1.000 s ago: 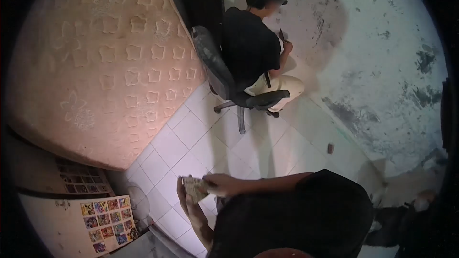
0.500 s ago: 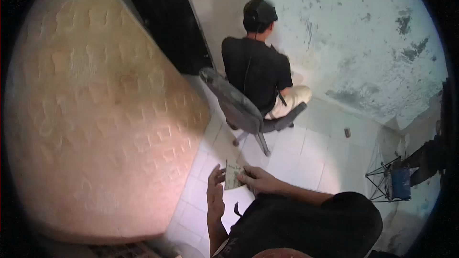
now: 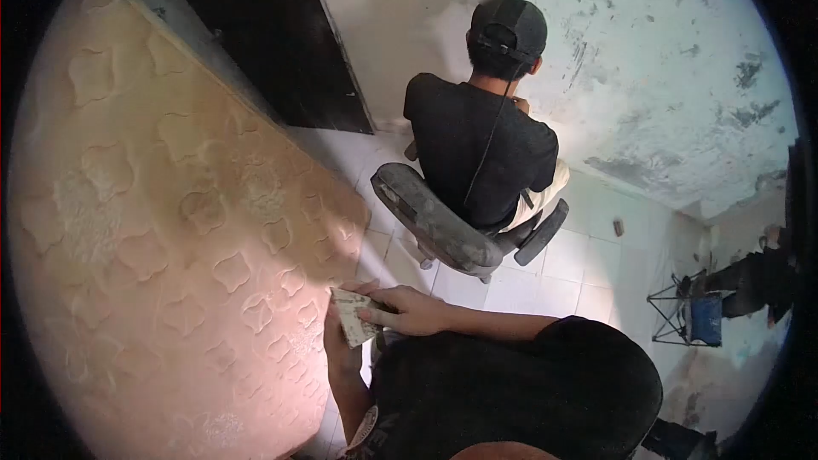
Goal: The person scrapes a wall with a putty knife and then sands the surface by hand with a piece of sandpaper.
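Note:
A flat, pale card-like piece with worn dark marks (image 3: 351,313) is at the lower centre, at the edge of the mattress. My right hand (image 3: 409,310) is closed on its right side, with fingers lying over its face. Behind and below the piece, my left hand (image 3: 339,342) is against its left side, its fingers mostly hidden by it. What is printed or marked on the piece is too small to read.
A person in a black shirt and cap (image 3: 486,136) sits on a grey swivel chair (image 3: 434,217), back turned. The patterned mattress (image 3: 187,247) fills the left. A black door (image 3: 273,34), a stained wall (image 3: 665,60) and a blue folding stool (image 3: 705,321) are around.
Both my hands and the piece have moved left towards the mattress, and my left hand has come up against the piece. The view has shifted, and the seated person appears larger.

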`<act>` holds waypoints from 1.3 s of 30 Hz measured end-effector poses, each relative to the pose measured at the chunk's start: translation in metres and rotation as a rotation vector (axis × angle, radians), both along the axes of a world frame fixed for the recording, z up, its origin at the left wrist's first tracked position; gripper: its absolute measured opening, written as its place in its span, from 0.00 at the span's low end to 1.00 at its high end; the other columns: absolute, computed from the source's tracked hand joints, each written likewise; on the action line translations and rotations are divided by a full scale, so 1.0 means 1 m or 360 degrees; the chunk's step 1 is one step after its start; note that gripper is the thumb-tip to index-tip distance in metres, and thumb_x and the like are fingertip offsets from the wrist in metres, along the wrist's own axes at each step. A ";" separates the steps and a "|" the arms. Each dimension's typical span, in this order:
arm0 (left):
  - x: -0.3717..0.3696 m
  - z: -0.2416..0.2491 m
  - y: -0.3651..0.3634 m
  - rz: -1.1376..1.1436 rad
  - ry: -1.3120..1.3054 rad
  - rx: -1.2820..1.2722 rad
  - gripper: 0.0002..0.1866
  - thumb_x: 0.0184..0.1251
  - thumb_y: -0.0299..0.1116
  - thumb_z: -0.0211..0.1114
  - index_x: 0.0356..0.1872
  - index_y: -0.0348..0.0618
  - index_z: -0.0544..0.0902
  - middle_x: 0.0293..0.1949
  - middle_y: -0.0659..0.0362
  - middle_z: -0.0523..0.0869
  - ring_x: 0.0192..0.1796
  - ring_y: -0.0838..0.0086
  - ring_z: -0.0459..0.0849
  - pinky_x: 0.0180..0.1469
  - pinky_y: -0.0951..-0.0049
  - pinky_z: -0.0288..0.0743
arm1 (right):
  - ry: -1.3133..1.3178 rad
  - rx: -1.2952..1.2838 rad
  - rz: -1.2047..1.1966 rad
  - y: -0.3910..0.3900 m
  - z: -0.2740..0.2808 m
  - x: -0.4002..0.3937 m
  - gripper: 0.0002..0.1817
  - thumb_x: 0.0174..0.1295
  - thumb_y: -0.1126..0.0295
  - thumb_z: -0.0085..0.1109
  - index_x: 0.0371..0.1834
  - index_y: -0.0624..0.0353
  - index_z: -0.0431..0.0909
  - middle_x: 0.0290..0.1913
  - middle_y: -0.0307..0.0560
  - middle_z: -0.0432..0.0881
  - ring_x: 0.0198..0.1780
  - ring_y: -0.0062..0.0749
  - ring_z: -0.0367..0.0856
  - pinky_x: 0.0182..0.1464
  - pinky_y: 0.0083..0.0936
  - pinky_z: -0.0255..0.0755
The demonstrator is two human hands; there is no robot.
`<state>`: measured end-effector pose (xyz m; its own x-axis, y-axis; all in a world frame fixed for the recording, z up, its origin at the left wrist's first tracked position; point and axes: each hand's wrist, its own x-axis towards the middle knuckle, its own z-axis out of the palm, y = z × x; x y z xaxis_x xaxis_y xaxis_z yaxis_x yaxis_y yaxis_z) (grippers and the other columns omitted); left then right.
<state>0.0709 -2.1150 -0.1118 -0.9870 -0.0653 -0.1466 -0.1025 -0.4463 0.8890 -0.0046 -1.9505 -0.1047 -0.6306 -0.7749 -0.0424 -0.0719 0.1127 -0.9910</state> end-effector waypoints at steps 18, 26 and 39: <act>-0.322 -0.018 -0.173 -0.0731 -0.0045 0.0798 0.15 0.82 0.46 0.51 0.34 0.51 0.67 0.26 0.64 0.68 0.31 0.76 0.71 0.44 0.69 0.71 | -0.0366 0.0087 -0.0748 -0.175 -0.003 -0.189 0.33 0.79 0.48 0.50 0.72 0.68 0.69 0.57 0.59 0.82 0.54 0.37 0.81 0.60 0.35 0.74; -0.415 -0.036 -0.108 -0.1121 0.0043 0.0478 0.14 0.79 0.43 0.53 0.32 0.47 0.72 0.26 0.61 0.76 0.36 0.71 0.80 0.48 0.67 0.76 | -0.0453 0.0018 -0.1386 -0.153 -0.036 -0.242 0.42 0.77 0.45 0.53 0.77 0.71 0.57 0.68 0.64 0.72 0.72 0.43 0.68 0.75 0.35 0.59; -0.717 -0.033 -0.180 -0.0644 0.0288 -0.0692 0.22 0.82 0.52 0.49 0.52 0.44 0.80 0.49 0.58 0.83 0.53 0.69 0.80 0.64 0.62 0.69 | -0.0250 -0.0464 -0.1708 -0.116 -0.059 -0.443 0.49 0.65 0.32 0.60 0.73 0.66 0.63 0.56 0.45 0.70 0.57 0.31 0.69 0.62 0.30 0.66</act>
<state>-0.6465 -2.2948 -0.1450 -0.9528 0.3030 -0.0187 -0.0184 0.0037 0.9998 -0.4475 -2.0665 -0.1639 -0.9812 0.1729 -0.0859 0.0511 -0.1964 -0.9792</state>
